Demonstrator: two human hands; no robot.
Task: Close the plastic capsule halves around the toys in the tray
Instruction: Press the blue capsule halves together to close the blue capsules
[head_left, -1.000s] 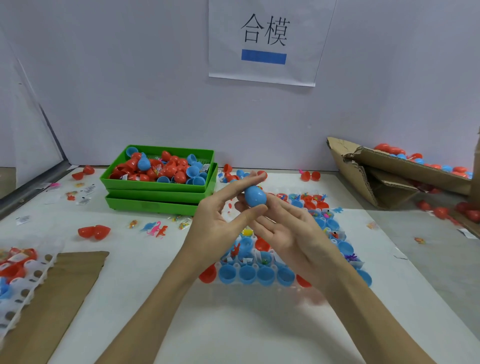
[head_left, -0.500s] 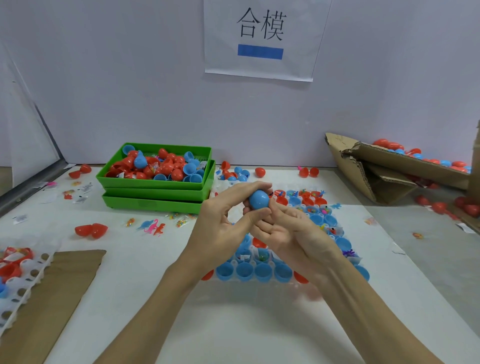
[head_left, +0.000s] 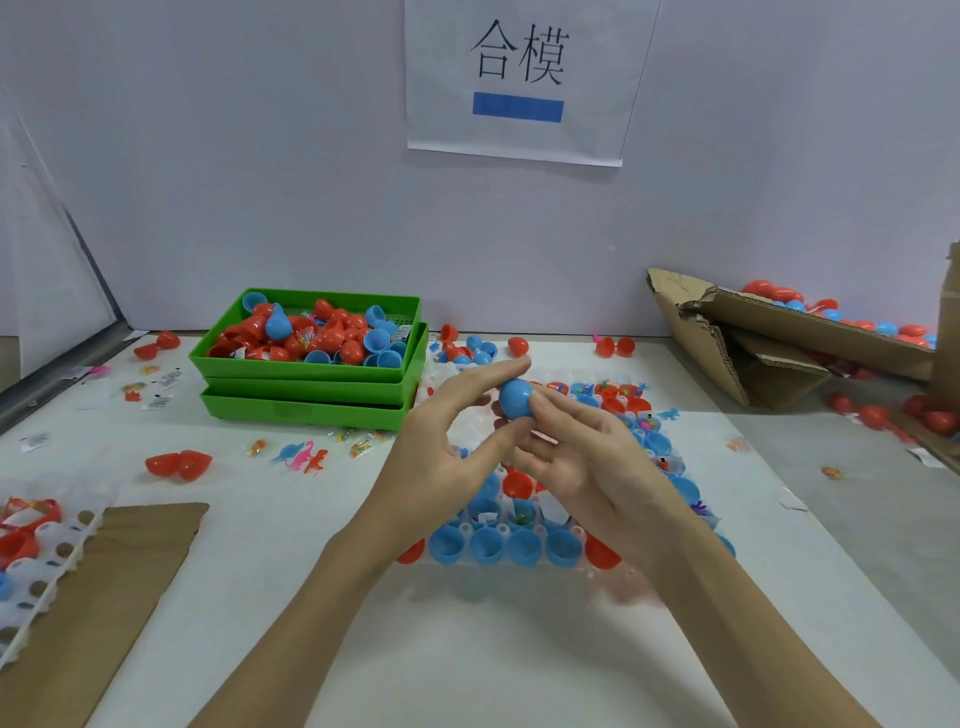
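A blue capsule (head_left: 516, 399) is held in the air above the clear tray (head_left: 556, 512), between both hands. My left hand (head_left: 447, 457) pinches it with forefinger on top and thumb below. My right hand (head_left: 582, 457) holds it from the right with fingertips and thumb. The tray under the hands carries rows of open blue halves (head_left: 485, 545) and red halves (head_left: 602, 553), some with small toys inside; much of it is hidden by my hands.
Stacked green bins (head_left: 311, 364) full of red and blue halves stand at back left. Torn cardboard boxes (head_left: 753, 343) with capsules lie at right. A joined red pair (head_left: 179, 464), small toys (head_left: 304, 457), another tray (head_left: 31, 551) and cardboard (head_left: 104, 597) lie at left.
Both hands and the blue capsule stay together in nearly the same place. The fingers have shifted slightly around the capsule.
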